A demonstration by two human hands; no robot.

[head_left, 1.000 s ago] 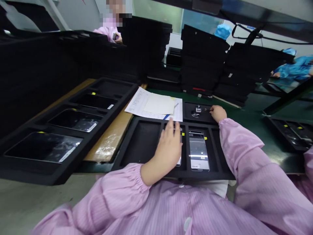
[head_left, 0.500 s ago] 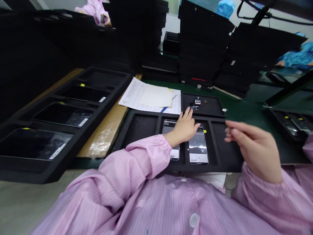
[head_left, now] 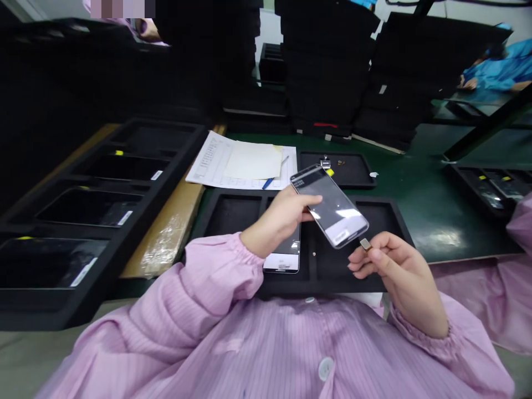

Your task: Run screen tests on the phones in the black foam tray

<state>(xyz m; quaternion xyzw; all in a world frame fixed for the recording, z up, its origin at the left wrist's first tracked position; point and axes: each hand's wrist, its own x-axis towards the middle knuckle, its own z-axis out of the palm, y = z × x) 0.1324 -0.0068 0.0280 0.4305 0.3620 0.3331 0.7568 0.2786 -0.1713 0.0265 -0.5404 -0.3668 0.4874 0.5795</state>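
My left hand [head_left: 286,213] grips a smartphone [head_left: 332,208] by its left side, thumb on the screen. The phone is lifted above the black foam tray [head_left: 249,285] and tilted, its screen lit. Between the thumb and fingers of my right hand [head_left: 399,266] is a small flat silver piece [head_left: 365,244]; its exact kind is unclear. That piece is close to the phone's lower edge, and I cannot tell whether they touch. A second lit smartphone [head_left: 282,262] lies in the tray, partly covered by my left hand and wrist.
On the left, another foam tray [head_left: 93,299] holds several dark-screened phones. Papers [head_left: 208,160] with a blue pen [head_left: 268,183] lie behind my tray, beside a shallow tray [head_left: 353,172] of small parts. Stacked black trays [head_left: 328,72] rise behind. A co-worker's pink sleeve [head_left: 521,221] is at right.
My left hand has picked up the right-hand phone from the tray and tilted it. My right hand has moved left and down, bringing the small silver piece to the phone's lower edge.
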